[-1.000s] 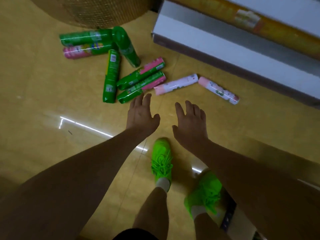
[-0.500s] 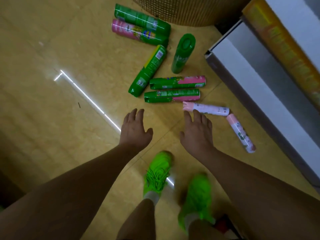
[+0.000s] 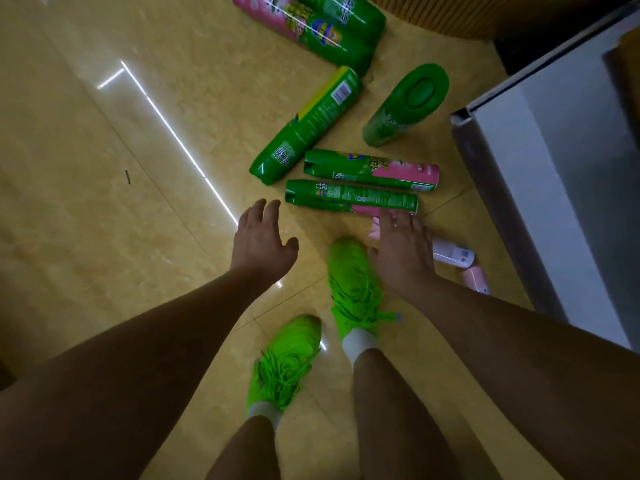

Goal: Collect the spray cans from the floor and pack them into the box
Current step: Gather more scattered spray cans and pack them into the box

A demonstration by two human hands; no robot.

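Neon green shoes (image 3: 353, 282) standing at 6 o'clock, left hand (image 3: 262, 242) hovering w/ fingers spread, holding nothing, right hand (image 3: 403, 252) reaching over pale pink can (image 3: 453, 255), fingers loose, green spray cans (image 3: 351, 195) lying at 12, white box (image 3: 540, 188) sitting at 2.

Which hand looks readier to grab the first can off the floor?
The right hand, probably: it hovers over a pale pink can. The left hand is open over bare floor.

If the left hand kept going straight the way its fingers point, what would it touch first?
Probably the nearest green-and-pink can, at its green cap end: the left hand is open with fingers aimed up and slightly right toward it. Its height above the floor is unclear, so it might pass over.
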